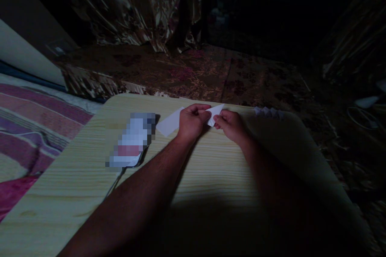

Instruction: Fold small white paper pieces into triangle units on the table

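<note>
A small folded piece of white paper (216, 110), with a pointed upper right corner, is held between both hands above the far part of the wooden table (211, 176). My left hand (193, 120) pinches its left side between thumb and fingers. On the lower right, my right hand (229, 124) grips it with thumb and fingertips. A flat strip of white paper (169, 123) lies on the table just left of my left hand, its right end partly covered by that hand.
A phone (131, 140) with a blurred-out screen and a cable lies on the table's left. Several small folded paper pieces (268, 112) sit in a row near the far right edge. A striped bedspread (39, 120) is at left, curtains (157, 8) behind; the right side is dark.
</note>
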### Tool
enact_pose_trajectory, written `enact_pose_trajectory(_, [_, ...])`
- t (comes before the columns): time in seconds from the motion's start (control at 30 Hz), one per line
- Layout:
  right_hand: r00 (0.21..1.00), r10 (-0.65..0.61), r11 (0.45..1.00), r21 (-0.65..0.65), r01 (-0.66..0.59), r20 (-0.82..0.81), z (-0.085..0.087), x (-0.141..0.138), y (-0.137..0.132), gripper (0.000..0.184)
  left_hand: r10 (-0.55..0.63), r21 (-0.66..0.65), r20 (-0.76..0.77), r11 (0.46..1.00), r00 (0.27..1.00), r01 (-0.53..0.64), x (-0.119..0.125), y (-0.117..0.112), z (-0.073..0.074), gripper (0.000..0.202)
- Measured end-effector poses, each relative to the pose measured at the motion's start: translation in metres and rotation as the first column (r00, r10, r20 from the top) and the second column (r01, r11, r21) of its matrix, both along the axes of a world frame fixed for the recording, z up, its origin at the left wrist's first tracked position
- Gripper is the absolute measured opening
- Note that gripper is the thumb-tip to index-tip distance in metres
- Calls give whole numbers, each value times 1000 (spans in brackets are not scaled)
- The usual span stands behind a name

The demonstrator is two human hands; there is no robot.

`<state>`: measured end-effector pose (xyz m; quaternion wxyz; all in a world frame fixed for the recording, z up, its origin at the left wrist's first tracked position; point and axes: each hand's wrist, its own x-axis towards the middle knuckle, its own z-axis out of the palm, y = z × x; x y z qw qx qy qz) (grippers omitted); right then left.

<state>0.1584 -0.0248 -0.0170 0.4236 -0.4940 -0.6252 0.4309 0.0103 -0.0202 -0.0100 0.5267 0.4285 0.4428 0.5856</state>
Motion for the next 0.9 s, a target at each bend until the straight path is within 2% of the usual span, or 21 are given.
enact_pose_trajectory(0.1, [999, 33, 999, -17, -33, -12, 2, -2, -1, 26, -11, 20, 3, 1000, 1000, 10, 0, -1, 1, 30])
enact_pose_trajectory(0.37, [999, -12, 1000, -17, 12, 30, 0, -1, -1, 27, 28, 29, 17, 999, 999, -28, -1, 0, 0, 28])
enact_pose_trajectory(0.57, [998, 44, 999, 10, -45, 34, 0, 1, -1, 25, 67, 38, 48, 997, 997, -69, -2, 3, -5, 30])
enact_pose_trajectory(0.8, [981, 39, 997, 59, -51, 193, 3, 0, -4, 26, 75, 23, 70, 997, 995, -77, -1, 3, -4, 31])
enact_pose_trajectory(0.9, [977, 43, 996, 62, -57, 206, 4, 0, -5, 28, 76, 34, 61, 996, 995, -78, -2, 3, -3, 31])
